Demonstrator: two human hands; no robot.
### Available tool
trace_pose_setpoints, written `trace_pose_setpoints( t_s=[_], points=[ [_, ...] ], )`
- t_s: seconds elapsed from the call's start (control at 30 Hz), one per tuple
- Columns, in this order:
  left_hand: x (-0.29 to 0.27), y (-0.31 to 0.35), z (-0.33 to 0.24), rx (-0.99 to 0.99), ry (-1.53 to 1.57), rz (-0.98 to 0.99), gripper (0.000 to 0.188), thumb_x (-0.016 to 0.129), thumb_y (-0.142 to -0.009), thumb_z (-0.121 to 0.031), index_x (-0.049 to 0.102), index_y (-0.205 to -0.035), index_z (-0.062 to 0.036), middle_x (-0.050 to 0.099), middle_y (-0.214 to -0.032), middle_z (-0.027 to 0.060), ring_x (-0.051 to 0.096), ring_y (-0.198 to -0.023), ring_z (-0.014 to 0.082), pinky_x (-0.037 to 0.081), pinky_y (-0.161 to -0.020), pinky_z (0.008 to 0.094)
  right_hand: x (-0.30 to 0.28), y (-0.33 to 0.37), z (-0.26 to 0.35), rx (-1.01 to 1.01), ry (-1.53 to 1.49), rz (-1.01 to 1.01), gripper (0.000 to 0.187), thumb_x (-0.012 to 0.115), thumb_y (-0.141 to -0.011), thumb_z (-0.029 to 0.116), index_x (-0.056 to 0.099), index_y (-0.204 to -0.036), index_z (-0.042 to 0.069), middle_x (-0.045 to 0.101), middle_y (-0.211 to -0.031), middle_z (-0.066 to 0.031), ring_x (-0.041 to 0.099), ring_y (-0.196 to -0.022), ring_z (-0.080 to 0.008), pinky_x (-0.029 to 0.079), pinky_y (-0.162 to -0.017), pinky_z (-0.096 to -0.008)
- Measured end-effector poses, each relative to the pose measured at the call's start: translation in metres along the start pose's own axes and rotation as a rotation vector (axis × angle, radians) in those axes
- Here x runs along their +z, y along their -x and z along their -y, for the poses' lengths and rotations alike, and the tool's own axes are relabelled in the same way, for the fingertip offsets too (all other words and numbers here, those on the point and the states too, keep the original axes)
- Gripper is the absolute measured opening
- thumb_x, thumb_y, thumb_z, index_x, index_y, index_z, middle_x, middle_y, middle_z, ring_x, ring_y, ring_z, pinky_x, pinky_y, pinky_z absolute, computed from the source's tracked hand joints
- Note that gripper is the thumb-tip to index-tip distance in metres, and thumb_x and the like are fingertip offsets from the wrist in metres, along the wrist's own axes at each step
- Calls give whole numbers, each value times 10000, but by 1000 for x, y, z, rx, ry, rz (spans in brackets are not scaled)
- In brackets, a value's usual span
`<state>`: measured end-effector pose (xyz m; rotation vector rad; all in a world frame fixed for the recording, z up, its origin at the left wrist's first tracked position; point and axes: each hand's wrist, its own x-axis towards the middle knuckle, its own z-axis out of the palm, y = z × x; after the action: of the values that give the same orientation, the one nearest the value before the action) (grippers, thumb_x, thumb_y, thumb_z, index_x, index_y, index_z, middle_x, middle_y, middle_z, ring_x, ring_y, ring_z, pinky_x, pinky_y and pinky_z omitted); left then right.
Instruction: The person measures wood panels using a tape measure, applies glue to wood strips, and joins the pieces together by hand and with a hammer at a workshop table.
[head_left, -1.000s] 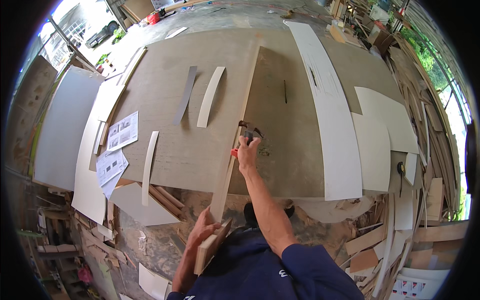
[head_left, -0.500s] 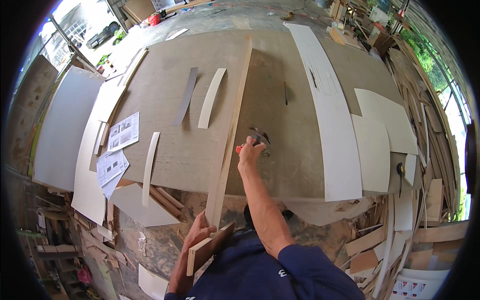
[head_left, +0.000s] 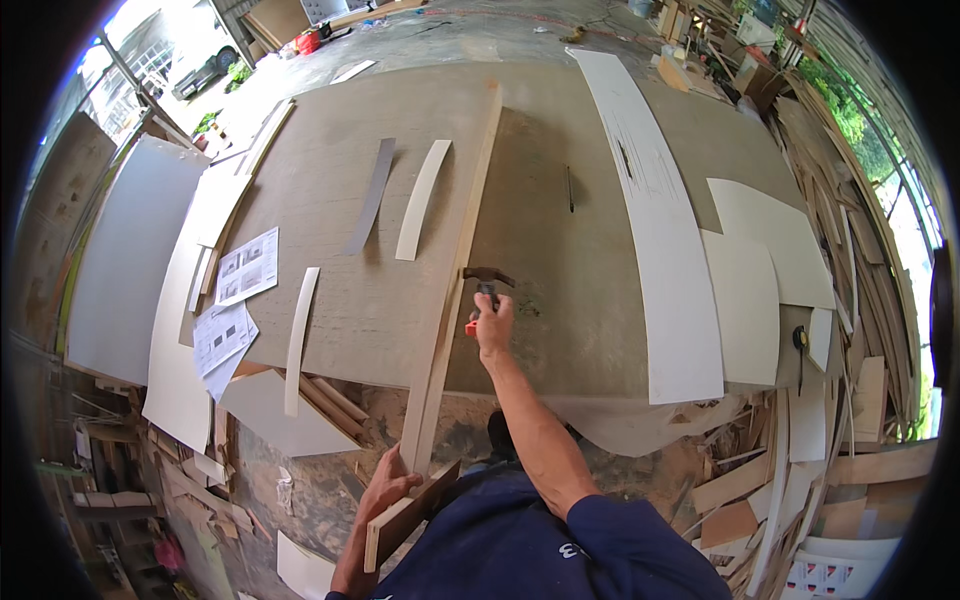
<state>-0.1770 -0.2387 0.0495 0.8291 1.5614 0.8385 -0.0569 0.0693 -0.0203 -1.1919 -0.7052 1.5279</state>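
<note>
A long narrow wooden board stands on edge, running from near my body across the table. At its near end a short wooden board lies crosswise against my front. My left hand is closed around the corner where the two boards meet; its palm side is hidden. In my right hand is a claw hammer, gripped by its dark and red handle. The hammer head is at the right side of the long board; whether it touches cannot be made out.
The brown worktable bears pale strips, a dark strip, printed sheets and a thin dark tool. A long white panel lies to the right, near a tape measure. Wood scraps cover the floor.
The hammer has swung left to the long board's side, its head now sharp instead of blurred. My left hand and the near ends of the boards have shifted slightly toward me and left.
</note>
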Motion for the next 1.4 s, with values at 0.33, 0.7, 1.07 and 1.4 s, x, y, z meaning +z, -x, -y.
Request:
trace_pose_setpoints(
  t_s=[0.33, 0.7, 1.07, 1.4],
  points=[
    [-15, 146, 109, -267, 297, 90, 723, 761, -702, -145, 516, -1362, 20, 650, -1163, 74, 605, -1057, 169, 497, -924, 343, -33, -114, 58, -25, -142, -257, 351, 684, -928, 322, 494, -1142, 118, 598, -741, -30, 577, -544, -117, 372, -391, -247],
    [-7, 204, 137, -380, 422, -112, 713, 766, -711, -132, 519, -1365, 6, 653, -1162, 73, 611, -1058, 174, 499, -926, 344, -10, -177, 39, -105, 174, -138, 297, 614, -931, 204, 469, -1068, -16, 596, -959, -146, 613, -707, -266, 505, -625, -400],
    [-10, 189, 139, -368, 416, -91, 703, 770, -719, -119, 522, -1367, -9, 655, -1160, 72, 617, -1059, 179, 502, -927, 344, -18, -189, 42, -30, 41, -49, 326, 663, -914, 224, 579, -1131, -4, 613, -850, -57, 618, -654, -131, 483, -523, -304],
    [-13, 100, 111, -248, 229, 32, 678, 763, -737, -48, 525, -1371, -37, 656, -1153, 60, 628, -1053, 188, 510, -923, 349, -82, -129, 52, -72, 293, 272, 240, 693, -912, 242, 627, -974, 20, 584, -671, -27, 564, -505, -113, 448, -474, -280]
  ],
)
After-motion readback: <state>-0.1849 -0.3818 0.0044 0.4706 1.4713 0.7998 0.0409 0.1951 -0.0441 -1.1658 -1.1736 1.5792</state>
